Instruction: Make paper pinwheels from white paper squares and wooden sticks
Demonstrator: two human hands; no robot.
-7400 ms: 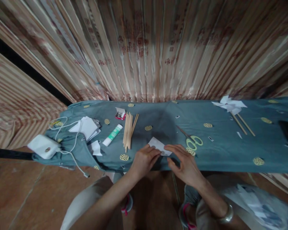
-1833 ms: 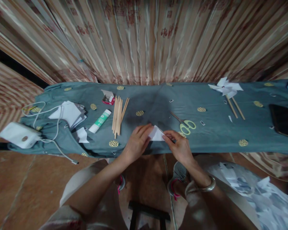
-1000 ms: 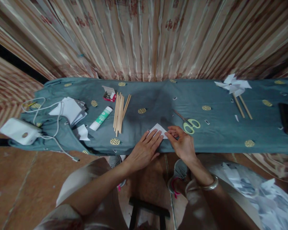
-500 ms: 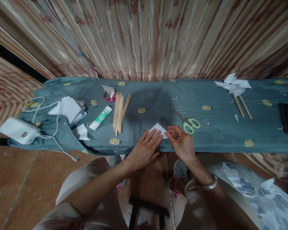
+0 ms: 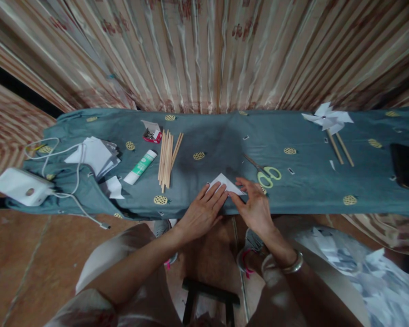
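Observation:
A white paper (image 5: 221, 178), folded into a triangle, lies near the table's front edge with its peak pointing away from me. My left hand (image 5: 204, 211) rests flat on its left part, fingers stretched out and covering some of it. At the right part is my right hand (image 5: 256, 206): its thumb presses along the paper's near edge, and its index finger is bent and apart from the thumb beyond the right corner. Green-handled scissors (image 5: 267, 176) lie just beyond my right hand, blades partly apart.
Left of my hands lie wooden sticks (image 5: 165, 161), a glue tube (image 5: 140, 167), an open red box of small metal pieces (image 5: 152, 132), stacked paper (image 5: 97, 154) and a white cabled device (image 5: 23, 186). Rightward are paper pinwheels (image 5: 329, 119) on sticks and a dark phone-like object (image 5: 407, 165).
My right thumb has slid left along the paper's near edge, away from the right corner that it was pinching. My left hand stays flat on the paper. The view has shifted slightly.

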